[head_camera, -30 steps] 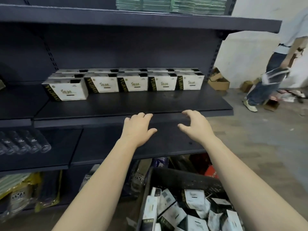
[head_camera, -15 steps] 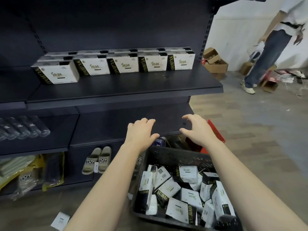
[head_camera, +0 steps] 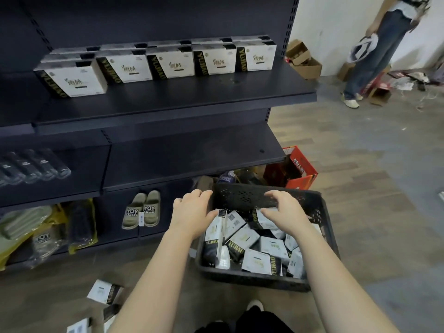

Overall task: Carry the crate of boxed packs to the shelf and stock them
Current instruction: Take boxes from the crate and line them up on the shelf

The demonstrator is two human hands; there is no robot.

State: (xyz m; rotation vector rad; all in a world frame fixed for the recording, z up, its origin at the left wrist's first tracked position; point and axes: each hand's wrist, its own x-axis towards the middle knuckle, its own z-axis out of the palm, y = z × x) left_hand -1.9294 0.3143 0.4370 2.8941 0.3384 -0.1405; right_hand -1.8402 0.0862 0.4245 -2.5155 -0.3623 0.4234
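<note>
Dark metal shelving on a wood-pattern floor, with a white wall at right. The shelf (head_camera: 192, 97) carries a row of packs (head_camera: 171, 64) along its back, five across with more behind. Its front half is bare.

The crate (head_camera: 242, 195) stands on the floor at the foot of the shelving, in front of the person's feet. It holds loose packs (head_camera: 242, 239) lying at all angles, a few on end.

Change over the last second: both hands were up at the shelf edge, empty. They have since dropped to the crate, and the view has tipped down with them.

- Left hand (head_camera: 192, 212): over the crate's left rim, fingers loosely bent, holding nothing. The thumb is close to an upright pack; cannot tell if it touches.
- Right hand (head_camera: 283, 207): over the far end of the crate, fingers spread and curved downward above the packs. Nothing gripped yet.

Reading: carrying is done and one placing round looks finished. The hands appear to be going in for the next packs. Many remain in the crate, so stocking is probably well short of complete.

Also noted: one pack (head_camera: 103, 290) on the floor left of the crate, outside it. Slippers (head_camera: 141, 210) sit on the bottom level. A second person (head_camera: 374, 51) stands at far right, well apart.
</note>
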